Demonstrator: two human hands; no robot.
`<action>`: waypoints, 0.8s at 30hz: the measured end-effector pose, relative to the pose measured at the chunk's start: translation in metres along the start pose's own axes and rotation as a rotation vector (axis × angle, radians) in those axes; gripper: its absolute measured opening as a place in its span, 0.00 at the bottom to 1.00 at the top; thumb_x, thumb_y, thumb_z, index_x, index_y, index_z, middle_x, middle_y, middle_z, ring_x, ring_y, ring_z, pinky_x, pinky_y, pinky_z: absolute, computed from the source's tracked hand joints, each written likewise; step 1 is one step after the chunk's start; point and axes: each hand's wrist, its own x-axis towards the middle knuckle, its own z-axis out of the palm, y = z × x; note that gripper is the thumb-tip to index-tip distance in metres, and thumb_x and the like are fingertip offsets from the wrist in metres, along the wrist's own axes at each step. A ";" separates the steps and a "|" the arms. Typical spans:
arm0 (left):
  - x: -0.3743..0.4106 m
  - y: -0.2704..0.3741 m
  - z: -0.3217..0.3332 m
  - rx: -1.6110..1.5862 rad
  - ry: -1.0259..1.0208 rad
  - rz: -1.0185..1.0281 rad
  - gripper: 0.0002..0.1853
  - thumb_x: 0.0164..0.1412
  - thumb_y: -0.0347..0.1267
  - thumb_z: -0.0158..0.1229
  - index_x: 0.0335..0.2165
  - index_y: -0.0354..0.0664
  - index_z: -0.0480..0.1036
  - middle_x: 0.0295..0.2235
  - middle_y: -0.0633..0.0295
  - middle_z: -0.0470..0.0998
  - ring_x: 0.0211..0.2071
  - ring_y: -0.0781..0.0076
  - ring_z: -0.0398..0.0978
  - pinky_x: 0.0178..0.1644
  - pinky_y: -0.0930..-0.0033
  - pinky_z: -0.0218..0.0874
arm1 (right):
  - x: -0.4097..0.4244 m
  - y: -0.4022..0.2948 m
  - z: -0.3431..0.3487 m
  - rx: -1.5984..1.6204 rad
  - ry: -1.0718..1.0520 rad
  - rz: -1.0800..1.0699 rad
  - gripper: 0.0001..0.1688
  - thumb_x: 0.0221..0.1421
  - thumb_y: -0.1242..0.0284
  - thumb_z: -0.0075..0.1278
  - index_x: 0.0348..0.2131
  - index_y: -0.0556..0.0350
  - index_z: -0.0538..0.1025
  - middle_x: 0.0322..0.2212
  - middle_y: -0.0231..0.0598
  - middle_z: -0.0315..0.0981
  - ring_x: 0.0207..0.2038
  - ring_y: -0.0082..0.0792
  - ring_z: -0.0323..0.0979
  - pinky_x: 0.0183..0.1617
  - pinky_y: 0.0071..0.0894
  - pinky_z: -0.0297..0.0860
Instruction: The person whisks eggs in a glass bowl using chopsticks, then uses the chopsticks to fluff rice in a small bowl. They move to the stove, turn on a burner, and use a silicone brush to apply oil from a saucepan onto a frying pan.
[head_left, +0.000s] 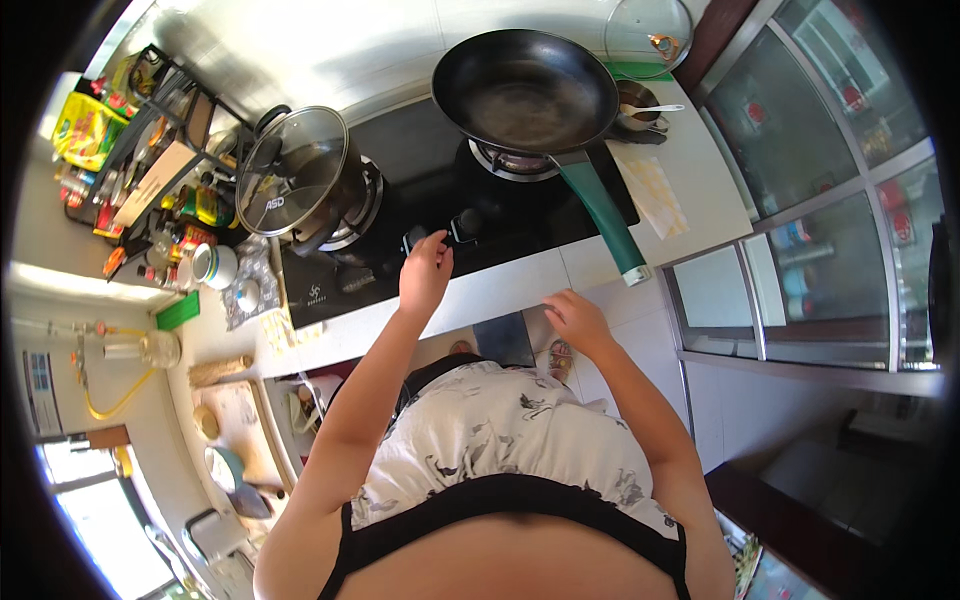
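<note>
My left hand (426, 274) is at the front of the black glass gas cooktop (405, 157), its fingertips close to the two control knobs (466, 223); whether they touch a knob I cannot tell. Bent a little at the fingers, my right hand (577, 322) hangs free in front of the counter edge, holding nothing. A dark wok (525, 97) with a green handle (604, 217) sits on the right burner, its inside showing no food. On the left burner stands a pot with a glass lid (292, 172) tilted against it.
Left of the cooktop are a rack (161, 157) of bottles and packets and a white enamel mug (214, 266). A cutting board (236, 427) lies further down. On the right are a small bowl with a white spoon (637, 105), a patterned cloth (651, 196) and a glass lid (649, 37).
</note>
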 end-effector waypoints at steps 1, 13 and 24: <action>0.005 0.001 0.005 0.003 -0.005 -0.056 0.17 0.52 0.25 0.56 0.44 0.38 0.70 0.32 0.55 0.75 0.31 0.64 0.75 0.35 0.69 0.67 | -0.011 0.013 -0.004 0.007 -0.022 0.015 0.10 0.50 0.71 0.49 0.36 0.51 0.75 0.33 0.38 0.71 0.34 0.42 0.71 0.38 0.37 0.68; 0.033 0.022 0.056 0.404 0.031 -0.241 0.22 0.51 0.37 0.60 0.45 0.40 0.69 0.35 0.54 0.74 0.36 0.56 0.74 0.39 0.61 0.66 | -0.129 0.185 -0.060 0.090 -0.193 0.265 0.11 0.52 0.69 0.47 0.33 0.54 0.77 0.32 0.43 0.74 0.35 0.46 0.72 0.38 0.39 0.68; 0.018 0.035 0.069 0.320 0.169 -0.341 0.23 0.52 0.34 0.58 0.47 0.38 0.67 0.36 0.53 0.74 0.37 0.57 0.73 0.42 0.60 0.65 | -0.129 0.237 -0.103 0.165 -0.060 0.275 0.10 0.52 0.69 0.46 0.32 0.55 0.76 0.30 0.45 0.74 0.34 0.48 0.71 0.38 0.41 0.68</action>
